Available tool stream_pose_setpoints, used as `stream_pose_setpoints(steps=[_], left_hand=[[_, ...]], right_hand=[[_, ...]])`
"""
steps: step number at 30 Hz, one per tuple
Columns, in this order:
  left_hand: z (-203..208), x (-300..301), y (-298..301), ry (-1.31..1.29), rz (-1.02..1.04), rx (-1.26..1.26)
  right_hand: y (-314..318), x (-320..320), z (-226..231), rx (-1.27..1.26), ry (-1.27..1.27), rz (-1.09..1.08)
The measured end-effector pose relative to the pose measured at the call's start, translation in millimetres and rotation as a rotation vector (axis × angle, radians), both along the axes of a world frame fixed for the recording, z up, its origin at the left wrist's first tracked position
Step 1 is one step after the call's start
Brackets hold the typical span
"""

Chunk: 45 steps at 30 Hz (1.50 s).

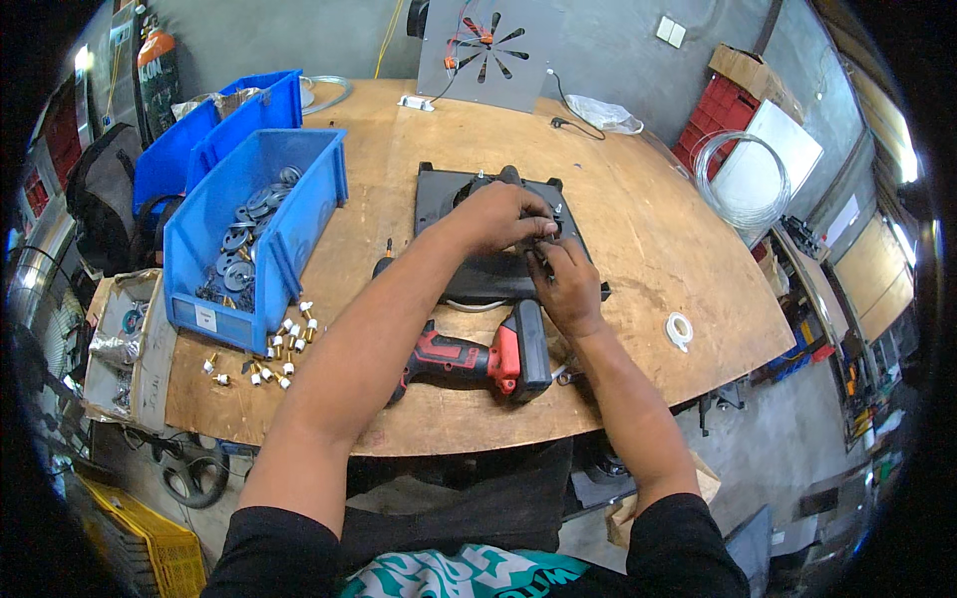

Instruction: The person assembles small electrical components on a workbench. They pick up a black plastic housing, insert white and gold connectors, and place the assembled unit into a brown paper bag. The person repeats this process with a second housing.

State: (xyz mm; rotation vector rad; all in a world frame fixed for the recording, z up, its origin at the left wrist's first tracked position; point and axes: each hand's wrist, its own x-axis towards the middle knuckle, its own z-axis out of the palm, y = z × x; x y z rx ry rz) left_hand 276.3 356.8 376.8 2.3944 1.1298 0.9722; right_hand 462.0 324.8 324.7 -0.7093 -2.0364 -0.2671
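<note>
A black, roughly square metal unit (488,276) lies on the wooden table in front of me, with upright studs and dark fittings on its top. My left hand (503,216) reaches over it, thumb and fingers pinched together near its right side. Close beside it, my right hand (568,284) is closed too, its fingertips meeting the left ones. Whatever sits between the fingertips is small, dark and mostly covered. A red and black cordless drill (464,359) lies on its side just nearer to me, between my forearms.
Left, a blue bin (249,289) holds grey round parts, with several brass-and-white fittings (284,344) scattered beside it. More blue bins (214,130) stand behind. A white tape roll (679,329) lies right. A grey panel (488,60) stands at the back; a wire coil (743,184) is far right.
</note>
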Motion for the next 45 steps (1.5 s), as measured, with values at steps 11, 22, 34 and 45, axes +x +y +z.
stream_pose_setpoints(steps=[11, 22, 34, 45], left_hand=[[-2.7, -8.0, 1.7, -0.093, -0.004, -0.286], [-9.0, -4.8, 3.9, -0.078, 0.018, -0.074], [-5.2, -3.7, 1.0, -0.053, 0.039, -0.123], [-4.3, -3.4, 1.1, -0.040, 0.053, -0.126]], right_hand=[[-4.9, -5.5, 2.5, 0.018, -0.095, -0.136], [-6.2, 0.7, -0.3, 0.010, -0.105, -0.045], [-1.8, -0.7, -7.7, -0.013, 0.068, -0.082], [0.7, -4.2, -2.7, -0.070, -0.089, -0.324]])
